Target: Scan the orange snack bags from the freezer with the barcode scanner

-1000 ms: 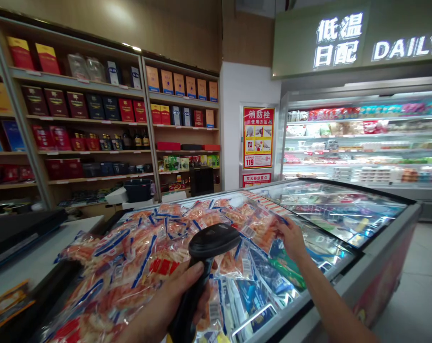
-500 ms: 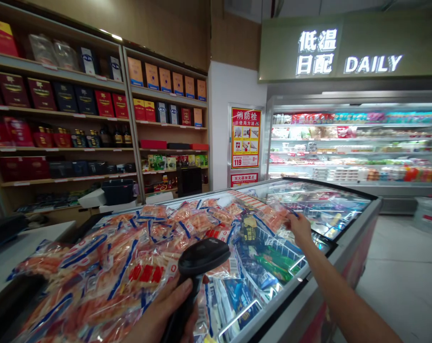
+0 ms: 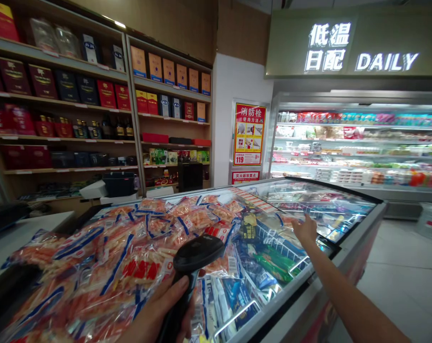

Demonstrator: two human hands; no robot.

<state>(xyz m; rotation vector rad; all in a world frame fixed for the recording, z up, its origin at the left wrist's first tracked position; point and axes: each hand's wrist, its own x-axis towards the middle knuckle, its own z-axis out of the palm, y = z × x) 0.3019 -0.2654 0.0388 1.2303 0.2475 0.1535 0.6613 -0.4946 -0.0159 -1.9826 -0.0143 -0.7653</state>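
My left hand (image 3: 165, 305) is wrapped round the grip of a black handheld barcode scanner (image 3: 197, 252). The scanner's head is over a pile of clear, blue-edged packets of pinkish, stick-like food (image 3: 144, 267), heaped on the near part of a chest freezer (image 3: 344, 238). Farther off, my right hand (image 3: 306, 231) hovers by the freezer's glass top, fingers apart. Just left of its fingertips is one similar packet (image 3: 286, 220), partly hidden by the hand; whether they touch is hard to see.
Bagged goods, among them a green packet (image 3: 278, 262), lie in wire baskets under the freezer glass. Shelves of boxes and bottles (image 3: 83, 105) stand at the left. A lit chilled display (image 3: 358, 147) runs along the back right. A white counter (image 3: 55, 228) is at the left edge.
My right hand has moved slightly right and its fingers have spread from the packet, which has shifted right and shows less. The scanner has shifted slightly left in view.
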